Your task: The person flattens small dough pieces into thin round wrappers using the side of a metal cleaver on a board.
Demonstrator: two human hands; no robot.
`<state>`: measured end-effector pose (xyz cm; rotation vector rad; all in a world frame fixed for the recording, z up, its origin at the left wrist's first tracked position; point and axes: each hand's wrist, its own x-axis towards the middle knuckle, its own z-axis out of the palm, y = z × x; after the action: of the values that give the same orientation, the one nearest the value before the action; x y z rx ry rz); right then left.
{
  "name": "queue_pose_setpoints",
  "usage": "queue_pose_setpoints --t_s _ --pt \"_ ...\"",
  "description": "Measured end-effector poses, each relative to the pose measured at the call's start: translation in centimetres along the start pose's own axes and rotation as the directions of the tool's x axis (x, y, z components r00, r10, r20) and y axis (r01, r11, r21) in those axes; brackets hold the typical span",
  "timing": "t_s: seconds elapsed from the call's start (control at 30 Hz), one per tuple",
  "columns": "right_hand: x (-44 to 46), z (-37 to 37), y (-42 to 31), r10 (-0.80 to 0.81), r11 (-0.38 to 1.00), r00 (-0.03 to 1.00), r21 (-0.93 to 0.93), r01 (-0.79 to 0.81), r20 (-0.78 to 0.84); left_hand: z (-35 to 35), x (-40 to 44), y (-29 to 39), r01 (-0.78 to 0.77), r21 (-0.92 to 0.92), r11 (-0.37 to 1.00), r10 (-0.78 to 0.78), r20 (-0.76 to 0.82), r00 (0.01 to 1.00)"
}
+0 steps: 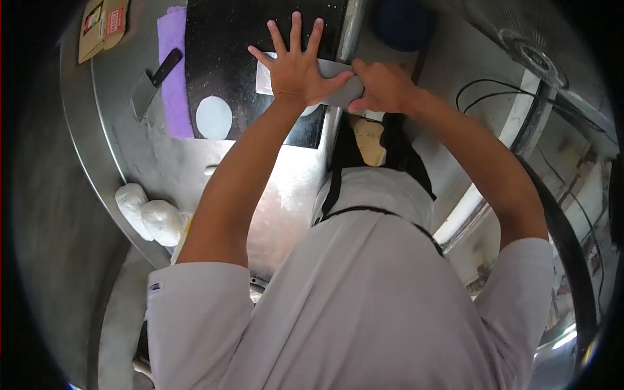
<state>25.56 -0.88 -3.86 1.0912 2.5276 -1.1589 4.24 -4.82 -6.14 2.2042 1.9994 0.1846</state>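
A broad, flat grey cleaver [337, 91] lies flat over the edge of a black board [244, 32], its handle hidden in my right hand. Fingers spread wide, my left hand [296, 75] lies flat on top of the blade. At the blade's right end, my right hand [387, 88] is closed around it. A thin white round sheet [214, 117], like rolled dough, rests on the board left of my left forearm. Part of another white piece [310, 110] shows by my left wrist, below the blade.
A purple cloth [173, 78] runs along the board's left side. Across it rests a second cleaver's black handle [168, 67]. White wrapped lumps [159, 220] sit lower left on the steel counter [140, 156]. A cardboard box [103, 27] is upper left; a fan [530, 52] stands upper right.
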Motion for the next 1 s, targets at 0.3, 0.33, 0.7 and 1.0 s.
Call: queue_pose_setpoints --t_s 0.3,0.33,0.7,1.0 --pt "4.9 -3.9 0.4 -0.089 0.976 0.996 -0.201 0.083 -0.024 -0.4 3.4 -1.9 0.192 0.107 0.976 -0.186 -0.059 0.981" --pt "3.3 -2.4 -0.1 -0.086 0.987 0.996 -0.136 0.082 -0.021 0.6 1.8 -2.2 0.069 0.031 0.997 -0.066 -0.089 0.994" --pt "3.9 -6.6 -0.6 -0.205 0.951 0.978 -0.241 0.193 -0.024 -3.6 4.5 0.4 0.237 0.105 0.966 -0.239 -0.001 0.971" --pt "7.3 -2.8 6.0 -0.178 0.984 0.984 0.008 0.178 0.004 -2.1 5.2 1.1 0.149 0.117 0.982 -0.141 -0.072 0.987"
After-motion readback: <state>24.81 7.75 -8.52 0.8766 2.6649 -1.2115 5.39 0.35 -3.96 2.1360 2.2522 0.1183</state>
